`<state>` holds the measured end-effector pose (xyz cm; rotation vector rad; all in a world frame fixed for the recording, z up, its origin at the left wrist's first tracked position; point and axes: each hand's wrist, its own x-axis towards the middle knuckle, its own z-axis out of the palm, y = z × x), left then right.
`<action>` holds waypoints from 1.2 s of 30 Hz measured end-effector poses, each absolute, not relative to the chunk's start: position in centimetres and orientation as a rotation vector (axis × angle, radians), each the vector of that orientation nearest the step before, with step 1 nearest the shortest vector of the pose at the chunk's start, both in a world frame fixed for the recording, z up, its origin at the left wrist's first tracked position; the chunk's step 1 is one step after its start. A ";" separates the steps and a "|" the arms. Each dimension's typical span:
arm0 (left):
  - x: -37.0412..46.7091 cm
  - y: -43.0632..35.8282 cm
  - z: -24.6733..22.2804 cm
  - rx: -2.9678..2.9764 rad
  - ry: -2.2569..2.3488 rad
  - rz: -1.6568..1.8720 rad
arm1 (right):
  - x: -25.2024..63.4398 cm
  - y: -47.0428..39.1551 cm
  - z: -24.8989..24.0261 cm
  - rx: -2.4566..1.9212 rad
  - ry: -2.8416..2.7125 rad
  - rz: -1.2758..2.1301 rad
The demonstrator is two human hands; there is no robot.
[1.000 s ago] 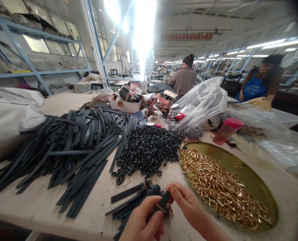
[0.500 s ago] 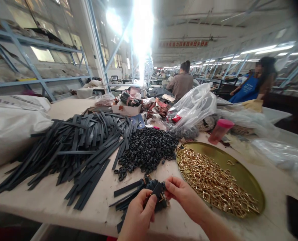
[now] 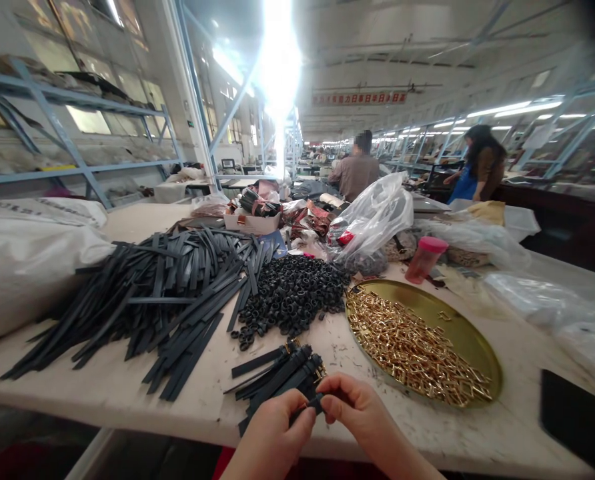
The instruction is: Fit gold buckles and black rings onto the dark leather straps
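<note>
Left hand (image 3: pixel 277 425) and right hand (image 3: pixel 353 403) — one flat black leather-like strap (image 3: pixel 316 403) pinched between them.
From here its visible stretch slopes up from the left hand to the right, neither clearly nearer. A bundle of black straps with gold-coloured metal buckles (image 3: pixel 281 373) lies just beyond the left hand. Both hands hide most of the held piece — I can't tell whether it carries metal.

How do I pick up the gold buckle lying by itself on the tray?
Probably come from above and pinch the lone gold buckle by two opposite outer edges. It's a thin open frame that seems to lie flat on the tray, apart from the heap of buckles, so there's room around it.
</note>
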<state>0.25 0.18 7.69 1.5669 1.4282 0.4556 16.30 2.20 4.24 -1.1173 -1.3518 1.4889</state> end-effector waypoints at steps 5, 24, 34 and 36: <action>0.5 -0.3 7.4 1.574 1.374 0.662 | 15.9 1.8 3.5 -1.115 -1.214 1.557; 1.1 0.5 7.2 1.541 1.602 0.472 | 15.2 0.5 1.8 -0.812 -0.548 2.179; 1.1 0.1 6.6 1.351 1.360 0.576 | 15.6 0.5 1.0 -0.968 -0.744 1.894; 1.0 -0.1 6.2 1.217 1.232 0.621 | 15.6 0.4 1.1 -1.131 -0.887 1.630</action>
